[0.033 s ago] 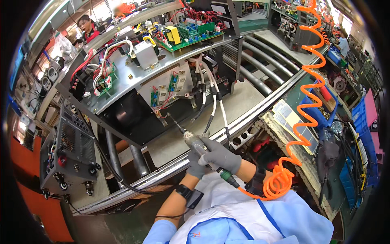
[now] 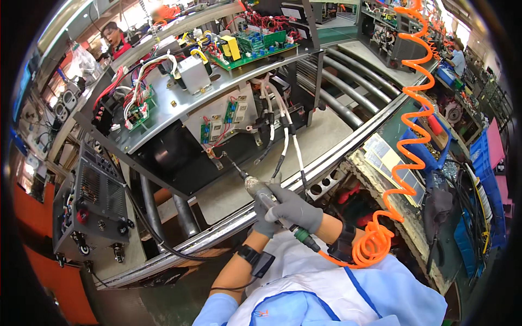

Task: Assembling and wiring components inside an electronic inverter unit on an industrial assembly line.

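Both of my hands wear grey gloves and are closed around a pneumatic screwdriver (image 2: 256, 187). My right hand (image 2: 298, 208) wraps the body from the right, thumb across it. Lower and to the left, my left hand (image 2: 264, 221) grips the same tool, partly hidden. The long thin bit points up and left, its tip at a small metal bracket (image 2: 217, 162) low on an open equipment chassis (image 2: 179, 117); whether it touches a screw is too small to tell. White cables (image 2: 286, 141) with black sleeves hang from the chassis, right of the bit.
An orange coiled hose (image 2: 416, 111) runs to the tool's rear. The chassis sits on a roller conveyor (image 2: 348, 79) with a metal rail (image 2: 348, 149) before me. A grey wheeled unit (image 2: 98, 201) stands left. Right are a blue bin (image 2: 435, 155) and black cables. People are farther off.
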`<state>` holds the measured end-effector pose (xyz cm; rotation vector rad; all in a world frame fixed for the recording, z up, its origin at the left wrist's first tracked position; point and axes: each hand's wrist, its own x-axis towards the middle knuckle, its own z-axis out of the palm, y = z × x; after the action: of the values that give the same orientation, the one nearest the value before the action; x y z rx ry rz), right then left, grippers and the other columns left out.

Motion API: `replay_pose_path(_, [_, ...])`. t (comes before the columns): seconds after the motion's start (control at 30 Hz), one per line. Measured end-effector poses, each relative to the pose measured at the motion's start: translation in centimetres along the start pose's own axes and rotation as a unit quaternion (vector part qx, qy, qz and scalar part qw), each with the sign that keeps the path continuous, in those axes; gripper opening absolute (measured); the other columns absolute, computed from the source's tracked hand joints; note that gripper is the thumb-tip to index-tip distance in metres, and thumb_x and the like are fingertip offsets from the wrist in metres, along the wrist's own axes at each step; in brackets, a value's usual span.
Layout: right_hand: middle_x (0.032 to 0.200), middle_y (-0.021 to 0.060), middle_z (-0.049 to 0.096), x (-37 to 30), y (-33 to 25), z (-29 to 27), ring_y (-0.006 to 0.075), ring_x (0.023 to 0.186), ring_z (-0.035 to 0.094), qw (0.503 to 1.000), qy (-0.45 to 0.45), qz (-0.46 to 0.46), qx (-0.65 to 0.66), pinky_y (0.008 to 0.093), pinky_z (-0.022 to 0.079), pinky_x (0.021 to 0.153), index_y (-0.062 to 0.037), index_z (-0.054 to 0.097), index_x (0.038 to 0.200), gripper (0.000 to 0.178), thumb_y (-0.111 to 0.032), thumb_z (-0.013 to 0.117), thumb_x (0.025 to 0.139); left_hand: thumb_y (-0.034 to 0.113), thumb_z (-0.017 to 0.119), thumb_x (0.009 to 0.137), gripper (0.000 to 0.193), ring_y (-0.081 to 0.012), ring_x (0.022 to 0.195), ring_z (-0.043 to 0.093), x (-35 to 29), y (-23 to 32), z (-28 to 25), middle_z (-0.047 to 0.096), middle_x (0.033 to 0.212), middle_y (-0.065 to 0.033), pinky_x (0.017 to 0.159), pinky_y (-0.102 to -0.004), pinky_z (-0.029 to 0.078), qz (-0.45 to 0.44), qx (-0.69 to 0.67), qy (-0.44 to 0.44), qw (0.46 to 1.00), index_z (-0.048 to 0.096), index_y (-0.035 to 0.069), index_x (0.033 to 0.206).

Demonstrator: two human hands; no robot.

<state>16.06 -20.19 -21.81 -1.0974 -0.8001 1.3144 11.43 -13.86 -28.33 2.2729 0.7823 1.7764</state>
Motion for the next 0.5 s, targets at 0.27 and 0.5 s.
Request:
replay_pose_path(0.27, [0.107, 0.0166, 0.05, 0.1, -0.3, 0.3, 0.0198, 0.095, 0.053, 0.997, 0.022, 0.014, -0.078, 0.0259, 0.042, 0.081, 0.0073, 0.025, 0.135, 0.087, -0.014, 0.065, 0.061, 0.036, 0.057, 0.083, 0.028, -0.0174, 0.054, 0.052, -1.9, 0.8, 1.0, 0.054, 0.067, -0.0036, 0.049, -0.0321, 0.041, -0.093, -0.089, 0.008, 0.992, 0.055, 0.009, 0.09])
replay_pose_path(0.5, [0.106, 0.0167, 0.051, 1.0, 1.0, -0.1, 0.0227, 0.101, 0.051, 0.993, 0.027, -0.031, -0.106, 0.0284, 0.039, 0.088, 0.008, 0.029, 0.132, 0.086, -0.017, 0.067, 0.059, 0.039, 0.055, 0.086, 0.03, -0.0151, 0.05, 0.049, -2.7, -1.8, 1.7, 0.052, 0.064, -0.0021, 0.045, -0.0289, 0.039, -0.376, -0.265, -0.128, 0.879, 0.053, 0.01, 0.089])
